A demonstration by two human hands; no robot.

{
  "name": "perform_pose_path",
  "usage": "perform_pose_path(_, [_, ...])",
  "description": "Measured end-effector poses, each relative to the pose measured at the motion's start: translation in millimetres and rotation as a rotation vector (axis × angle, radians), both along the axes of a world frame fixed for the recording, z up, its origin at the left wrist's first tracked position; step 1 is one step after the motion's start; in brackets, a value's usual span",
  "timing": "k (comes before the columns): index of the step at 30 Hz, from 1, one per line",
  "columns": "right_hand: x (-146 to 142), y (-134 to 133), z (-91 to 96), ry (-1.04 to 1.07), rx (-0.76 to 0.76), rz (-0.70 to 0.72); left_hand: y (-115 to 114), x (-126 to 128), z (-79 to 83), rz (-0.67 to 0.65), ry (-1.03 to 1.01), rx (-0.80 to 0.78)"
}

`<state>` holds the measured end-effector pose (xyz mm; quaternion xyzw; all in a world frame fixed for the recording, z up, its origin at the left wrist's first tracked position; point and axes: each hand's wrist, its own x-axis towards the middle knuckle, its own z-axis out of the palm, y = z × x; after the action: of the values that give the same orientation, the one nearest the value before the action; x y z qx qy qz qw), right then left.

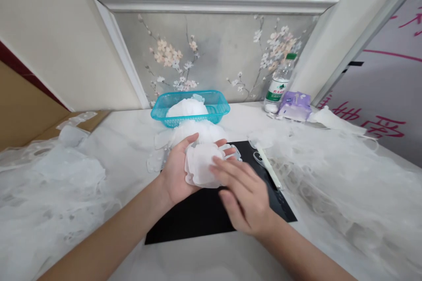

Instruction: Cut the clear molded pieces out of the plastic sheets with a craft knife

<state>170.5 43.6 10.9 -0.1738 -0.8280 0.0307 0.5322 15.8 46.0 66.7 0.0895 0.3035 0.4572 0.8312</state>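
- Centrally placed, a stack of thin white pieces [201,166] rests on the upturned left grip [176,175], its palm flat beneath them and its thumb and fingers spread.
- Over the stack's near right edge hangs the right grip [249,193], fingers loosely bent, thumb parted from them; blur obscures whether the fingertips touch the pieces.
- Below both grips lies a black mat [194,217] on a pale surface [130,134].
- Just beyond the left grip sits a white pile [201,131], and past it a blue basket [216,117] holding more white material.
- To the right grip's right, a pale pen-like tool [268,167] lies along the mat's edge.
- Farther beyond on that side, a green-capped bottle [278,90] stands beside a purple packet [298,102].
- Flanking the grips are heaps of translucent film, one left [49,184], one right [346,184].
- Behind everything, a floral panel [217,52] lines the wall.
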Motion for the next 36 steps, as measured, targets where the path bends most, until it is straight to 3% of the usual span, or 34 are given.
perform_pose_path(2, [5.5,8.2,-0.3,0.152,0.002,-0.146,-0.6,-2.5,1.9,-0.051,-0.052,0.070])
perform_pose_path(4, [9.3,19.2,-3.5,0.223,-0.109,-0.333,-1.8,-4.6,3.8,-0.085,-0.074,0.129])
perform_pose_path(7, [10.5,35.3,-16.1,0.139,-0.420,-0.529,-4.5,-6.6,7.7,-0.107,-0.079,0.177])
perform_pose_path(9, [8.9,41.8,-28.0,-0.026,-0.602,-0.574,-6.2,-6.9,10.9,-0.124,-0.095,0.200])
perform_pose_path(12, [5.6,43.7,-42.4,-0.272,-0.702,-0.602,-8.4,-6.3,15.5,-0.140,-0.118,0.223])
perform_pose_path(15, [4.6,42.1,-47.4,-0.343,-0.703,-0.574,-9.6,-6.1,18.8,-0.138,-0.125,0.234])
perform_pose_path(25, [7.0,46.8,-47.6,-0.001,-0.769,-0.409,-8.0,-9.9,19.6,-0.135,-0.138,0.246])
perform_pose_path(30, [6.6,43.2,-41.4,0.090,-0.914,-0.435,-8.0,-10.7,18.0,-0.146,-0.128,0.256])
perform_pose_path(36, [7.2,41.0,-28.8,0.159,-0.987,-0.414,-8.9,-10.0,18.8,-0.127,-0.099,0.262])
